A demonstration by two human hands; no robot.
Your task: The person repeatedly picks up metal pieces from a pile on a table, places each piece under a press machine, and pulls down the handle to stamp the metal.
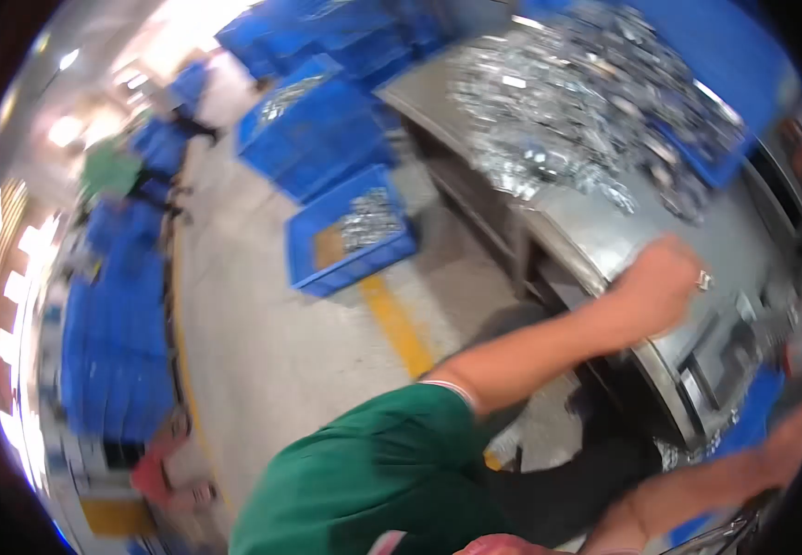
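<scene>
My left hand [662,285] is over the grey metal table [581,231], its fingers closed on a small shiny metal part [703,280] that shows at the fingertips. A large heap of shiny metal parts [549,111] lies on the table beyond this hand. My right hand [801,427] is at the far right edge, dark and blurred, near a machine or fixture [771,338]; its fingers cannot be made out.
Blue bins [304,143] and a smaller blue bin [396,245] with metal parts and cardboard stand on the floor left of the table. More blue bins [118,342] are stacked at the left. Another person in green [112,171] is far off.
</scene>
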